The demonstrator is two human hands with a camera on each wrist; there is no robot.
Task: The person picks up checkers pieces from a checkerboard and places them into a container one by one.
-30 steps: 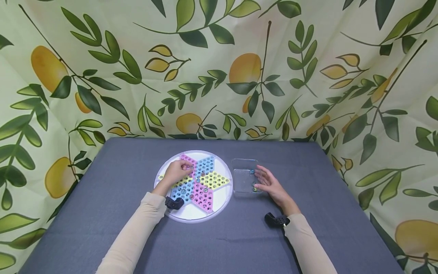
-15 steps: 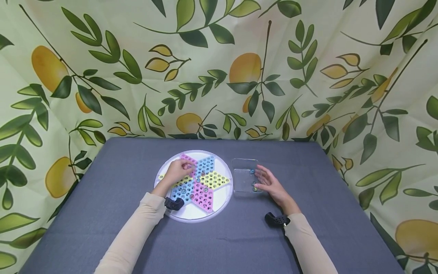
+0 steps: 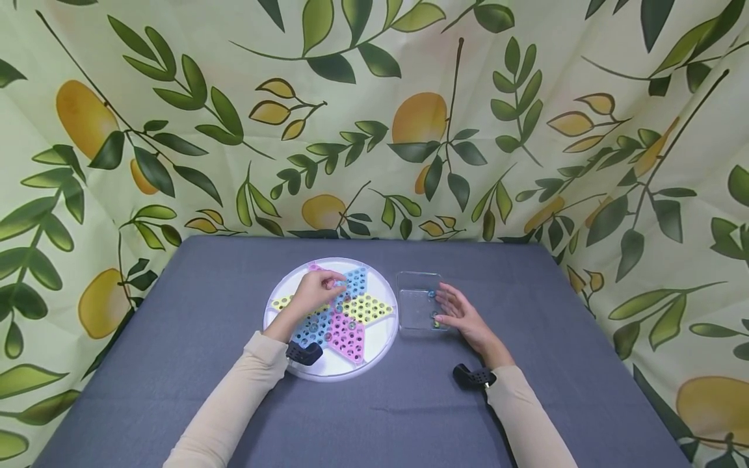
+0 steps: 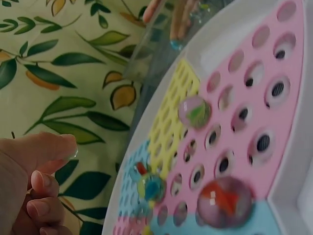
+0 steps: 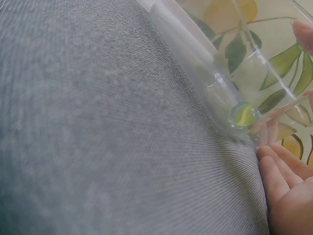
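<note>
In the head view my left hand (image 3: 309,296) hovers over the far left of a round white Chinese checkers board (image 3: 380,341), its thumb and finger brought together. The left wrist view shows a small glassy edge of what looks like a marble (image 4: 73,154) at the thumb tip; most of it is hidden. Several swirled marbles sit in the board's holes, among them a red one (image 4: 224,201) and a green one (image 4: 194,111). My right hand (image 3: 465,318) rests at the right side of a clear plastic box (image 3: 404,327), fingers relaxed. A yellow-green marble (image 5: 243,114) lies in a corner of it.
The box stands just right of the board on a table with a grey-blue cloth (image 3: 374,422). A leaf-and-fruit patterned curtain (image 3: 351,97) hangs behind the table and along its sides.
My left hand has moved a little to the right and away over the board, from the pink point towards the blue one. My right hand and the box have stayed in place.
</note>
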